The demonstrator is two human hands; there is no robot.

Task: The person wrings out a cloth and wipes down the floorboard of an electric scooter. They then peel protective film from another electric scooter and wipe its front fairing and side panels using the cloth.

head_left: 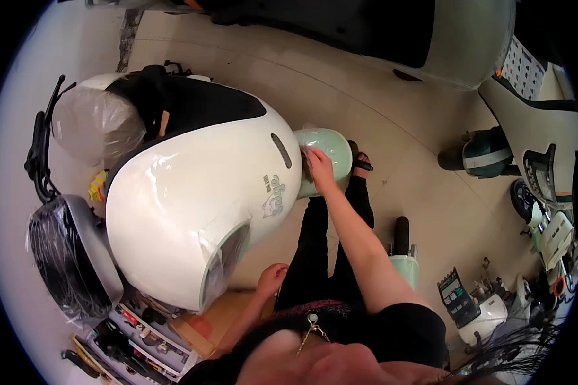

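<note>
A glossy white scooter body [167, 212] fills the left centre, with a plastic-covered oval lamp [228, 260] on its near side. Beyond its right end sits a pale green fender [332, 146]. My right hand [320, 169] reaches to that fender, fingers pinched on thin clear plastic film [306, 154] where fender and body meet. The fingertips are partly hidden. Lower down, my left hand [273, 280] hangs beside my dark trousers with its fingers curled. What it holds, if anything, does not show.
Handlebars [40, 154] and a film-wrapped black part [67, 260] lie at the left. A cardboard box [228, 314] stands below the body, near shelves of parts [151, 340]. Other scooter parts [526, 147] crowd the right side, and a green-fendered wheel [401, 237] stands nearby.
</note>
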